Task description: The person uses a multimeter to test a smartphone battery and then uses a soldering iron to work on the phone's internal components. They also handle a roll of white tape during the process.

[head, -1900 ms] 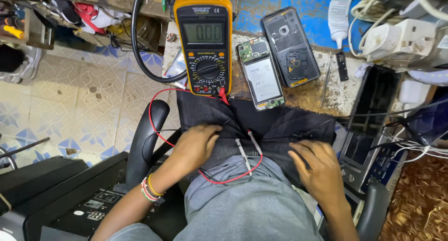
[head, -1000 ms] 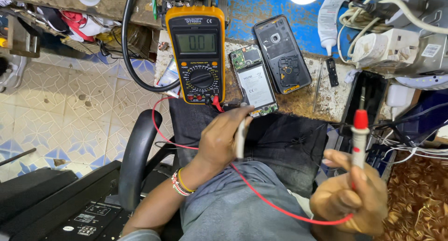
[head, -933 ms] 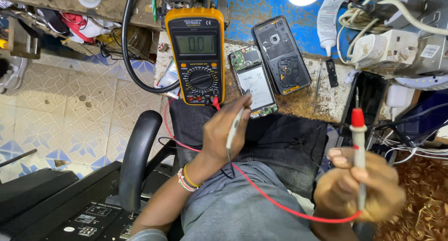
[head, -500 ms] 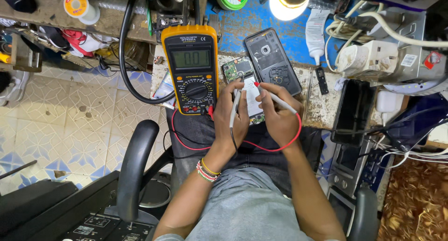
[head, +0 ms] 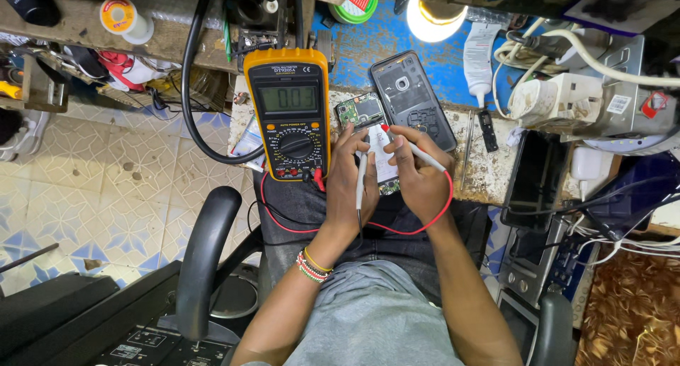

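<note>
The left hand (head: 350, 178) is closed on a thin pen-like probe (head: 361, 185) with a black wire. The right hand (head: 418, 175) is closed on a second probe with a red tip (head: 418, 152) and a red wire (head: 425, 224). Both tips point down at the open phone (head: 368, 125), which lies flat on the table (head: 489, 175), right under the fingers and partly hidden by them.

The phone has its back off, so its green board with tiny parts shows. It looks light, flat and stiff, and I think it can break easily. It is best held by its long edges, not by the bare board. The probes look light and stiff, with sharp tips. They are best held like a pencil, on the plastic part, and pressed softly so they do not slip.

Just left of the left hand sits the yellow meter (head: 289, 115), and both wires run to it. Just past the right hand lies a dark phone back cover (head: 413, 100).

A little while ago both hands lay flat on the lap, near the body, and the probes lay loose between them. Next the right hand held the red probe up high at the side, and the left hand went to the phone first. Now both hands have come together over the phone.
</note>
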